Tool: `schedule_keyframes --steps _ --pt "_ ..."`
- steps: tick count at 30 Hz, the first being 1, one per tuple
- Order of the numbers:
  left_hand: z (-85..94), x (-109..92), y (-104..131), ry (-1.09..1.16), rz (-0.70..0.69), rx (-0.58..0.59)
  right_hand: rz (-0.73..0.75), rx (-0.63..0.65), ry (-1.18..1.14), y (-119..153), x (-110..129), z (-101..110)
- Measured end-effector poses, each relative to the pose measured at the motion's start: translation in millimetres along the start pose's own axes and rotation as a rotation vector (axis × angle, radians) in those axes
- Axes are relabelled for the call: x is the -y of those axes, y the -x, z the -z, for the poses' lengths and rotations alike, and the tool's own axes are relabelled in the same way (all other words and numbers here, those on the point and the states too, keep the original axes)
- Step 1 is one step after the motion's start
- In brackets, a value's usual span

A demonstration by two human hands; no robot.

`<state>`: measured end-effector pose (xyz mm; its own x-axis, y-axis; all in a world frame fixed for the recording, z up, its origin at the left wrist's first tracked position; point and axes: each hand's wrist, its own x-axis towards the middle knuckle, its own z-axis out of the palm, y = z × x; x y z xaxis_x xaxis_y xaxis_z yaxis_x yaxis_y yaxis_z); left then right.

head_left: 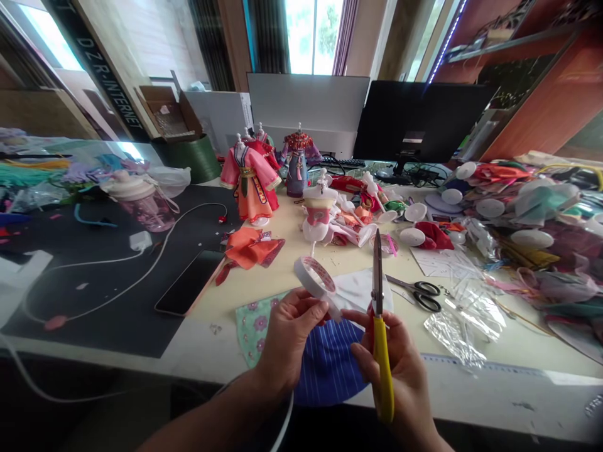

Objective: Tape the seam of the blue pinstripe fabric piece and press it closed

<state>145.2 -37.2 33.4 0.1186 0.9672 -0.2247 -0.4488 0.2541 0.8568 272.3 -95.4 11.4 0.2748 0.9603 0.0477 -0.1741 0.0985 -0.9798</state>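
Tape roll point(307, 281) is above the worktop point(221, 307), its lower edge pinched in your left hand point(289, 329); your right hand point(402, 355) grips scissors point(378, 301), blades up. Likely light and tacky-ended, it should hold best by its rim.

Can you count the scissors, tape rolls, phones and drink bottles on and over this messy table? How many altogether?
Scissors: 2, yellow-handled pair in the right hand, black-handled pair on the table
Tape rolls: 1, white roll at the left hand
Phones: 1, dark-screened phone
Drink bottles: 1, pinkish bottle
Total: 5
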Motion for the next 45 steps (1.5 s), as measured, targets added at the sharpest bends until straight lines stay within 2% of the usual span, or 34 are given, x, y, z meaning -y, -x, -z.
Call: schedule_keyframes --steps 5,10,13,17,22,26,34,45 --pt "3.8 -10 -2 -0.036 -0.111 -0.004 0.003 0.022 0.046 2 -4 13" --pt "12.9 -23 -4 -0.025 -0.091 0.011 0.057 0.221 0.211 1 0 49" --pt "16.6 -27 -4 0.006 -0.050 0.022 0.109 0.283 0.392 1 7 64" --pt "16.6 -23 -5 0.019 -0.054 0.039 0.138 0.367 0.716 -2 10 66" --pt "15.2 -17 -6 0.000 -0.100 0.011 0.170 0.335 1.093 -5 15 58" --pt "15.3 -13 -8 -0.007 -0.129 -0.011 0.228 0.331 1.265 -6 20 54" --pt "15.5 -8 -8 -0.022 -0.122 -0.020 0.586 0.247 1.354 -8 8 59" --pt "11.3 -10 -9 0.019 -0.106 -0.044 0.722 0.177 1.429 -9 -1 60"
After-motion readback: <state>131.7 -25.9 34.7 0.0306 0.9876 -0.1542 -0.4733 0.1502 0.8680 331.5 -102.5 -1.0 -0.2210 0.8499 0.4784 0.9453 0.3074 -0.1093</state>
